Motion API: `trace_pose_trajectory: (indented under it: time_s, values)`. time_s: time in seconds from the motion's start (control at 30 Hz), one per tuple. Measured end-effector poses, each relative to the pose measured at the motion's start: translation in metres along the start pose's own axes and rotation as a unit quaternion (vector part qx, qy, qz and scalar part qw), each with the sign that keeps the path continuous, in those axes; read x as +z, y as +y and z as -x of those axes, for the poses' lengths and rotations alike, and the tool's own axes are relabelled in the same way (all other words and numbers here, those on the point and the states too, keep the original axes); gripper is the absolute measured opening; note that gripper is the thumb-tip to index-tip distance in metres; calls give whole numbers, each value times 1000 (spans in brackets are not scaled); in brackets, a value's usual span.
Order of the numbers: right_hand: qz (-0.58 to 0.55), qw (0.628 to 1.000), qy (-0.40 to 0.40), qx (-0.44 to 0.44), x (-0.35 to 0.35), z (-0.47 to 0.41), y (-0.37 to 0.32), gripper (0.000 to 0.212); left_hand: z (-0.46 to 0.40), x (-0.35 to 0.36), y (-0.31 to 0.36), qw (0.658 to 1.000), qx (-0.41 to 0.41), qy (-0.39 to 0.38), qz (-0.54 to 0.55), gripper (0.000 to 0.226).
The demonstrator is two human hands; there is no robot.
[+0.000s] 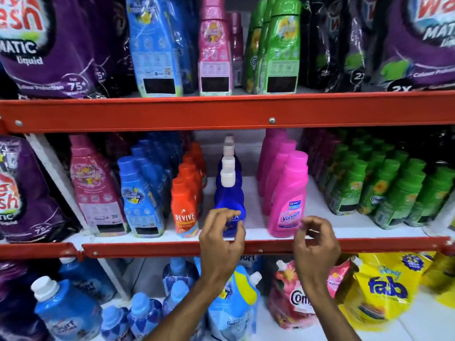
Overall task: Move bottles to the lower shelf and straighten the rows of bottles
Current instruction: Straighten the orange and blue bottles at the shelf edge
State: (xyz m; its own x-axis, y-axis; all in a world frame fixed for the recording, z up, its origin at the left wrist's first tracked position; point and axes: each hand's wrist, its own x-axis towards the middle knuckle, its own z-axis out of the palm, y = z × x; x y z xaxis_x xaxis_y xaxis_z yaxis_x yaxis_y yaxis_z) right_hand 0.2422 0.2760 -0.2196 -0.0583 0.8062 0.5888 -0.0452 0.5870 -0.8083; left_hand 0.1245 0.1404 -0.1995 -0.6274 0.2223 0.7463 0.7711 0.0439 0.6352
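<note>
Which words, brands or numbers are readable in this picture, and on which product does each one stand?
"REVIVE": front orange bottle, middle shelf.
"Vanish": front pink bottle, middle shelf.
"fab": yellow pouch, bottom shelf.
"MATIC Liquid", "75+": purple pouch, top left.
"ALL DAY FRESHNESS": pink bottle, middle shelf.
"2X": dark pouches, top right.
Back-label small print and the blue bottle's label: unreadable.

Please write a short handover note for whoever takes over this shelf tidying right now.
Left hand: empty, fingers curled in front of the front dark blue white-capped bottle on the middle shelf; contact unclear.
Right hand: empty, beside the front pink Vanish bottle.
Done: orange Revive bottles, blue and pink rows stand in lines.
Left: whether bottles still need moving down cannot be told; check the blue row's front alignment.
</note>
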Motion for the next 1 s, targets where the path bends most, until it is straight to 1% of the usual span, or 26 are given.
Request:
trace_pose_trajectory:
  time_s: [0.03, 0.07, 0.1, 0.17, 0.23, 0.3, 0.37, 0.53, 0.7, 1.0]
  values:
    - [6, 1000, -2, 12, -5, -9, 5, 26, 1, 9, 5, 999, -15, -26, 14, 30]
    - [16, 999, -30, 27, -9, -19, 9, 34, 2, 18, 9, 997, -32, -59, 24, 33]
    - [32, 995, -82, 39, -12, -28, 12, 43, 3, 26, 12, 994, -51, -92, 29, 35]
    - [73, 976, -196, 53, -18, -43, 18, 55, 6, 43, 16, 986, -85, -141, 32, 37]
    - [83, 960, -262, 54, -20, -52, 20, 57, 6, 55, 17, 981, -97, -165, 24, 40]
    - [83, 953, -289, 42, -20, -57, 21, 52, 6, 64, 18, 977, -107, -183, 25, 40]
    - [83, 948, -305, 39, -21, -60, 23, 51, 6, 69, 17, 974, -119, -189, 25, 40]
    - [54, 942, -326, 52, -25, -63, 27, 47, 6, 72, 13, 975, -133, -178, 28, 35]
    - [45, 941, -329, 61, -25, -62, 30, 44, 7, 73, 11, 976, -130, -170, 30, 34]
    - [49, 940, -329, 77, -23, -62, 34, 44, 10, 73, 9, 975, -134, -176, 31, 37]
